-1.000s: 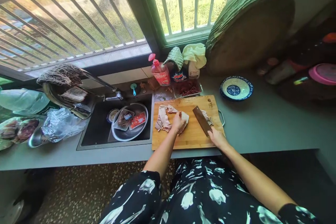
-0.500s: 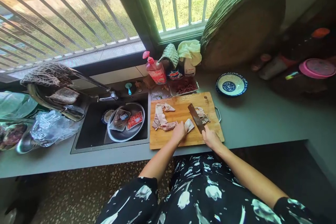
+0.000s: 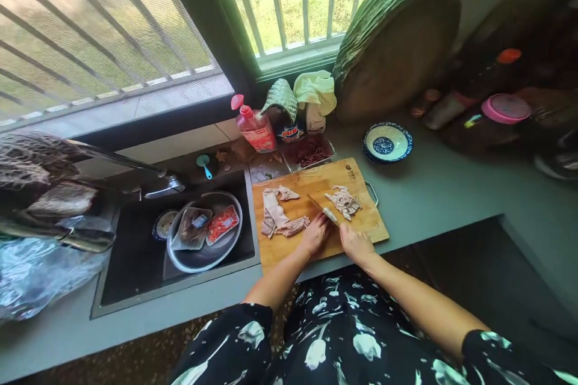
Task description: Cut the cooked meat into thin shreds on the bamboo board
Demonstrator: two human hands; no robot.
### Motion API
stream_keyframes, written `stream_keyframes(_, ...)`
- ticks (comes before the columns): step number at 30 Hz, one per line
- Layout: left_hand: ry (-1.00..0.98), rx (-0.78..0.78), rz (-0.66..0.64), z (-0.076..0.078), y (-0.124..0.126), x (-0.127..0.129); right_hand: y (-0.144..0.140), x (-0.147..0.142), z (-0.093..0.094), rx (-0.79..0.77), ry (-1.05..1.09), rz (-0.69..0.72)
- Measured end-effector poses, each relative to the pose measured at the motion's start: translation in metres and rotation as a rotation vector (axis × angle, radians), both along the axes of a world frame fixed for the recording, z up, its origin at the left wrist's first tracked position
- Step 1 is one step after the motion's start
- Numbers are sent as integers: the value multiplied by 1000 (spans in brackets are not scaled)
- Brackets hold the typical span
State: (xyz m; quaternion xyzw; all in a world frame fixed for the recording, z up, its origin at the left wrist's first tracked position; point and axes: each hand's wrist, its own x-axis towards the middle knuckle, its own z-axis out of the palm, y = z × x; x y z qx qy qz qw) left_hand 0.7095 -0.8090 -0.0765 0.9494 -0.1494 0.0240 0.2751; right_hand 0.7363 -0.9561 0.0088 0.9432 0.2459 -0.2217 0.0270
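Observation:
My right hand (image 3: 356, 243) grips a cleaver (image 3: 316, 201), seen nearly edge-on over the wooden cutting board (image 3: 334, 178). A small pale slice (image 3: 330, 214) shows right beside the blade. Close to the blade's left side, my left hand (image 3: 315, 234) has its fingers curled down on a piece of meat, mostly hidden under them. Larger pale strips of meat (image 3: 276, 212) lie on the board's left part. To the right of the cleaver is a pile of cut meat slices (image 3: 345, 202).
Left is a sink holding a metal bowl (image 3: 235, 246) with two wrapped packs. Behind the board stand a clear tray of dark red shreds (image 3: 315, 155) and a pink pump bottle (image 3: 256, 132). A blue-patterned bowl (image 3: 409, 150) sits at right; a large round board (image 3: 397, 54) leans by the window.
The cleaver has moved left from the cut pile to my left hand and turned from broad side to nearly edge-on. My left hand has shifted slightly right. The view has shifted.

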Motion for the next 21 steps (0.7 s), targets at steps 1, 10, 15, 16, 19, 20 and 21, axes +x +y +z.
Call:
stream_keyframes(1,-3,-2,-2,-2,0,-1,3,-1,-2,-13,-18,5)
stream_keyframes(10,-29,-21,59,-11,-5,-2,-37,-26,-4,-69,38,-27)
stream_keyframes(15,-27,-76,59,-18,-6,-3,-12,-1,1,-70,119,-63)
stream_keyframes(16,-34,-85,64,-18,-7,-3,-3,8,2,-54,120,-78)
stream_keyframes(19,-68,-104,75,-14,-5,-3,7,30,1,-4,131,-115)
stream_keyframes(20,-80,-110,70,-11,-4,-4,3,34,0,-2,133,-129)
stream_keyframes(21,-91,-116,60,-8,-3,-4,-3,36,0,-6,132,-142)
